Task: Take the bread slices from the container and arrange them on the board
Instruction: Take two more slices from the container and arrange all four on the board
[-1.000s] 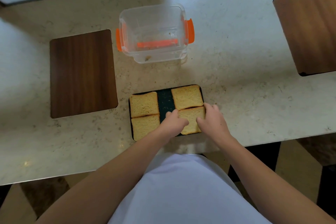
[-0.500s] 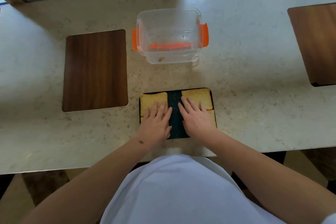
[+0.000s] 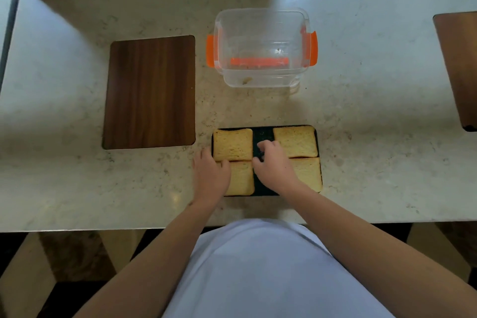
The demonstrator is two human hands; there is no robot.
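Note:
Four toasted bread slices lie in a two-by-two grid on a small dark board (image 3: 262,134). The far-left slice (image 3: 232,144) and the far-right slice (image 3: 295,141) are fully in sight. My left hand (image 3: 210,175) rests flat at the board's left edge, covering part of the near-left slice (image 3: 242,178). My right hand (image 3: 273,168) sits over the dark strip between the columns with its fingers curled, hiding the inner part of the near-right slice (image 3: 309,173). Neither hand lifts a slice. The clear container (image 3: 260,46) with orange clips stands behind the board and holds only crumbs.
A dark wooden inlay (image 3: 151,91) sits in the pale stone counter to the left of the board. Another wooden inlay (image 3: 459,70) is at the right edge of view. The counter's front edge (image 3: 103,228) runs just before my body.
Both hands were lying flat over the slices with fingers spread. Now the left hand has slid to the board's left edge and the right hand has curled over the middle strip.

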